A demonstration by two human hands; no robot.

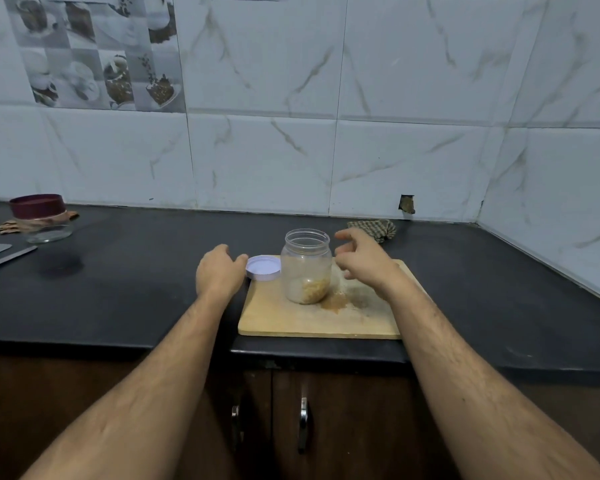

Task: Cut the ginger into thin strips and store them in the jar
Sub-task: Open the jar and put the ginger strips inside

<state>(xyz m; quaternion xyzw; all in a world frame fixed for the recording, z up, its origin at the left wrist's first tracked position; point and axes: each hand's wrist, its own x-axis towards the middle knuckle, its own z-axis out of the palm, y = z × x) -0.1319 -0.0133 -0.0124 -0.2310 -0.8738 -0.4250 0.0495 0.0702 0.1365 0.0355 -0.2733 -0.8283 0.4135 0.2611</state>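
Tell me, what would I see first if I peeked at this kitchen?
You would spot the clear jar standing open on the wooden cutting board, with yellow ginger strips at its bottom. Its white lid lies just left of it at the board's corner, by the left hand, while the right hand hovers open beside the jar. Far left on the dark counter sits a glass jar with a maroon lid.

Two bare forearms with visible hair, no sleeves, left hand, right hand, fingers unadorned
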